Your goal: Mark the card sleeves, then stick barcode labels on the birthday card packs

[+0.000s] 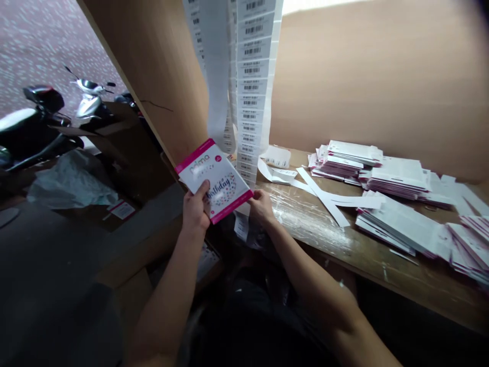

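Observation:
My left hand (197, 206) grips a flat white packet (217, 178) with bright pink ends, its thumb lying across the front. The printed word "birthday" and a heart of coloured dots show on it. The fingers behind the packet are hidden. Beside the packet's lower right corner, my right hand (262, 205) is closed in a pinch at the edge of a long strip of barcode labels (250, 102). That strip hangs from above, passes behind the packet, and its loose end dangles below. Exactly how the right fingertips meet the strip is hard to see.
Stacks of white and pink packets (397, 176) lie on the wooden shelf (336, 244) at right. Loose paper strips (321, 193) cross there. A wooden panel (160, 61) stands at left; beyond it are cardboard boxes (126, 132), a plastic bag (71, 181) and scooters (91, 97).

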Motion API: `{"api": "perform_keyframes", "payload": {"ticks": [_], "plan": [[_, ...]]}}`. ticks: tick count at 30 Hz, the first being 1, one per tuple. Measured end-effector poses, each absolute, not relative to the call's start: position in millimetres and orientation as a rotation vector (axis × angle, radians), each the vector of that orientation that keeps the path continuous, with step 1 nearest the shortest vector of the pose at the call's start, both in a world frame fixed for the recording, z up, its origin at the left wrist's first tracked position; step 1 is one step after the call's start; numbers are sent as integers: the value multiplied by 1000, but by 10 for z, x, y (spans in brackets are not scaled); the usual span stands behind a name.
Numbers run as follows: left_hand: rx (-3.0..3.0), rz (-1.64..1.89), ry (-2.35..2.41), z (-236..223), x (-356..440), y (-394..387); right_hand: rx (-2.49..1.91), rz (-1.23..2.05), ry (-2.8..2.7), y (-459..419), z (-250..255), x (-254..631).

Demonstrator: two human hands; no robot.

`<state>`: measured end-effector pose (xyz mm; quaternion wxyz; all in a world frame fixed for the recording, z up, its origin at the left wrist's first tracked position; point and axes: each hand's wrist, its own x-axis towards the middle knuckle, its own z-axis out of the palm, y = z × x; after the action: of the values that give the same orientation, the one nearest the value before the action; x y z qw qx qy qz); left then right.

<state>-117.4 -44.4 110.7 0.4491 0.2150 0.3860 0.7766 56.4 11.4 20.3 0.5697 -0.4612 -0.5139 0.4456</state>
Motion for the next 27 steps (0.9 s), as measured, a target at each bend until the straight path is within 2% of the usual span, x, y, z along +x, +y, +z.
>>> {"api": "perform_keyframes", "payload": {"ticks": [3, 6, 10, 13, 18, 24, 27], "plan": [[728, 1839, 878, 1246, -1086, -165, -933, 1167, -1316, 75, 190, 500], [914, 1661, 832, 1196, -851, -51, -779, 1253, -1354, -237, 214, 705], [938, 1624, 777, 1135, -509, -41, -792, 1311, -1161, -644, 313, 1015], [839, 1708, 776, 1201, -325, -90, -800, 1234, -1016, -788, 357, 1107], [725, 1649, 800, 1372, -210, -196, -804, 1137, -1201, -815, 396, 1220], [678, 1618, 790, 1435, -183, -266, -909, 773, -1452, -878, 458, 1399], [693, 1650, 762, 1419, -172, -289, -920, 817, -1427, -913, 454, 1419]]}}
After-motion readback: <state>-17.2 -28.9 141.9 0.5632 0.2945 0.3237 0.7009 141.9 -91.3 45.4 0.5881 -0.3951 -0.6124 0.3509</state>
